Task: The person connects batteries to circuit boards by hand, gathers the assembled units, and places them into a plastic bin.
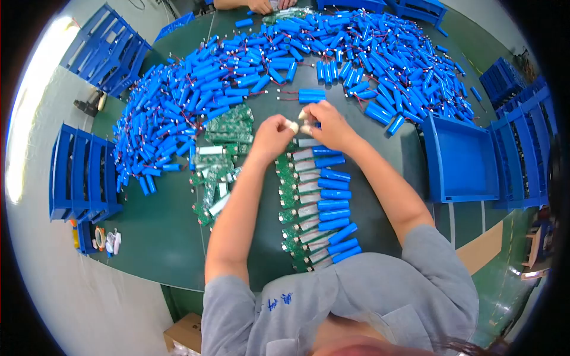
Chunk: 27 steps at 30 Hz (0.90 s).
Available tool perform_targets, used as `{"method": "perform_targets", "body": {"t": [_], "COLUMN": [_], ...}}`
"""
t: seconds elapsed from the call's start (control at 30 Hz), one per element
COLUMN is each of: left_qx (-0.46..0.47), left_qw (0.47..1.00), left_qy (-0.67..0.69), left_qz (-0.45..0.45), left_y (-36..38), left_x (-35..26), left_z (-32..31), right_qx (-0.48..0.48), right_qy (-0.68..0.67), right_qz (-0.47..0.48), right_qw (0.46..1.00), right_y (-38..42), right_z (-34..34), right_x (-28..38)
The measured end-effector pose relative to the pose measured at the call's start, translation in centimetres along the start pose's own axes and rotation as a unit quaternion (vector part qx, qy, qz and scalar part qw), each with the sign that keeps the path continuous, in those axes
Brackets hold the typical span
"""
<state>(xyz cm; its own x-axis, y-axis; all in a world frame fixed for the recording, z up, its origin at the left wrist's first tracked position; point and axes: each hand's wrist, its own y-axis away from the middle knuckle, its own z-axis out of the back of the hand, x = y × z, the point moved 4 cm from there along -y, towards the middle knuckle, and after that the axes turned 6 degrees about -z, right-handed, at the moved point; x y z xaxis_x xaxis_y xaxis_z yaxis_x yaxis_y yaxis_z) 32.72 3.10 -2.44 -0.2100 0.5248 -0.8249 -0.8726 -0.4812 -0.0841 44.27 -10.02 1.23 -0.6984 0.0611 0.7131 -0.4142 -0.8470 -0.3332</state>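
My left hand [275, 137] is closed, with pale coverings on its fingertips, at the upper end of a row of green circuit boards [287, 185]. Close by on the right, my right hand [328, 126] is closed too, thumb and fingertips pinched over a blue cylinder that shows only in part. Whatever lies between the fingertips of either hand is too small to make out. Below both hands, the boards lie side by side with silver-grey strips [307, 187] and blue cylinders [334, 194] at their right. Just above my right hand lies a blue cylinder pair [312, 95] with red leads.
A wide heap of blue cylinders [208, 74] arcs across the table [154, 237]. Loose circuit boards [228, 127] lie left of my hands. A blue bin [462, 160] stands at the right, blue racks [83, 172] at the left. Another person's hands [261, 6] are at the far edge.
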Motion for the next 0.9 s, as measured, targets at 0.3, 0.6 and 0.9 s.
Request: {"method": "perform_targets", "body": {"t": [0.3,0.6,0.9], "left_qx": [-0.008,0.084,0.145], "left_qw": [0.995,0.978,0.921], "left_qy": [-0.037,-0.116,-0.221], "left_qz": [-0.089,-0.151,-0.285], "left_y": [1.3,1.5,1.2], "left_x": [-0.7,-2.0,-2.9], "left_z": [1.4,1.3,1.4], "right_qx": [0.151,0.247,0.231], "right_qy": [0.139,0.192,0.184], "right_qz": [-0.097,-0.095,-0.076], "right_qw": [0.974,0.945,0.952], "right_y": [0.5,-0.4,-0.5], "right_z": [-1.5,-2.2,-2.4], "right_x": [-1.9,-1.8,-1.9]}}
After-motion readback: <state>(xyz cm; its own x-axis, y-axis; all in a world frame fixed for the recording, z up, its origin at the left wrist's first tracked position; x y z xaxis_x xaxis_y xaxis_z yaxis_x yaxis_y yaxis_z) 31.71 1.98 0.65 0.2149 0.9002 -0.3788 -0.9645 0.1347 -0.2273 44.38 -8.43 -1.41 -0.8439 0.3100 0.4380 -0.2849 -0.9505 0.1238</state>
